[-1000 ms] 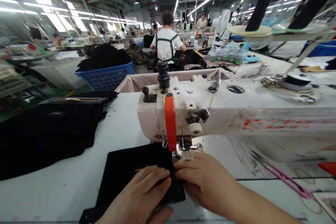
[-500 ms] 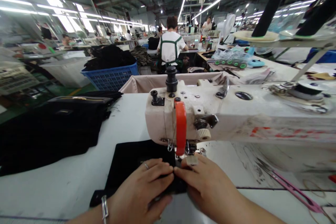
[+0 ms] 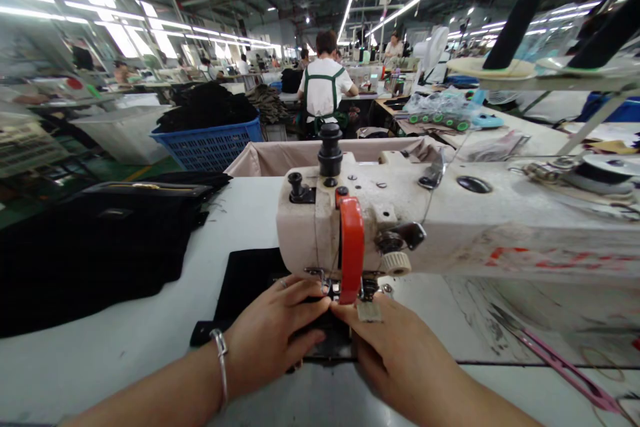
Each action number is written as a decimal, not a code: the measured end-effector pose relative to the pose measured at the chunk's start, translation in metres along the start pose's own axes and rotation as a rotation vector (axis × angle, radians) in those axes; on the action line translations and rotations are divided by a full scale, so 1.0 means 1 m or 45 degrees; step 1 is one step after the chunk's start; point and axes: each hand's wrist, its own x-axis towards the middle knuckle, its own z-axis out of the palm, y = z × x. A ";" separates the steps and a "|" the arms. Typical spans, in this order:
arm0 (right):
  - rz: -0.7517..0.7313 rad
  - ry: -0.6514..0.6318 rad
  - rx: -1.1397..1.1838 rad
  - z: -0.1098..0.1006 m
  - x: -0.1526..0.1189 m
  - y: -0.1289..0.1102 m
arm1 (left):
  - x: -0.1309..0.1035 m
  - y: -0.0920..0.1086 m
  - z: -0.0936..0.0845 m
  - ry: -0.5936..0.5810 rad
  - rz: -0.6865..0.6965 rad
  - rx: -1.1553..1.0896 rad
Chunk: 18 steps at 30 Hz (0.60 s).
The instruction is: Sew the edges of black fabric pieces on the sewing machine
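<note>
A black fabric piece (image 3: pixel 245 280) lies under the head of a white sewing machine (image 3: pixel 313 227), partly covered by my hands. My left hand (image 3: pixel 273 330), with a ring and a bracelet, holds the cloth down with bent fingers, its thumb a little apart. From the other side my right hand (image 3: pixel 400 340) holds the piece close to the presser foot, some of its fingers hidden behind the machine's parts. The fingertips of both hands nearly meet in front of the orange guard (image 3: pixel 352 247). The needle itself is hidden.
Black garment pieces (image 3: pixel 100 253) cover the table's left side. Pink-handled thread snips (image 3: pixel 560 360) lie at the right. Thread cones (image 3: pixel 517 27) stand above the machine arm. Beyond are a cloth-lined bin (image 3: pixel 250 159), a blue basket (image 3: pixel 205 145) and a seated person (image 3: pixel 323 87).
Both hands and the black fabric piece have moved slightly away from me, further under the machine head. My left forearm reaches further in. The view has shifted slightly.
</note>
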 end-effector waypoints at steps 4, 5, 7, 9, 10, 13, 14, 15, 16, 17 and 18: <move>0.190 0.161 -0.013 -0.007 -0.001 0.003 | -0.003 -0.003 0.002 0.009 0.098 0.127; 0.232 0.195 -0.039 -0.008 -0.001 0.004 | -0.005 -0.005 0.003 0.015 0.113 0.127; 0.268 0.205 -0.084 -0.008 0.000 0.006 | -0.008 -0.012 0.002 0.029 0.112 0.088; 0.256 0.159 -0.123 -0.008 0.003 0.009 | -0.011 -0.019 -0.001 0.047 0.098 0.043; 0.255 0.136 -0.149 -0.008 0.004 0.010 | -0.011 -0.023 -0.003 0.047 0.098 0.026; 0.275 0.093 -0.267 -0.010 0.006 0.011 | -0.011 -0.029 -0.007 0.062 0.079 -0.053; 0.281 0.081 -0.305 -0.011 0.005 0.011 | -0.010 -0.030 -0.008 0.065 0.059 -0.076; 0.276 0.075 -0.328 -0.012 0.005 0.011 | -0.010 -0.030 -0.008 0.068 0.036 -0.094; 0.259 0.072 -0.328 -0.012 0.004 0.010 | -0.010 -0.028 -0.007 0.079 0.014 -0.112; 0.223 0.072 -0.305 -0.012 0.003 0.009 | -0.009 -0.027 -0.007 0.092 -0.010 -0.134; 0.175 0.075 -0.266 -0.011 0.003 0.008 | -0.009 -0.024 -0.006 0.106 -0.035 -0.162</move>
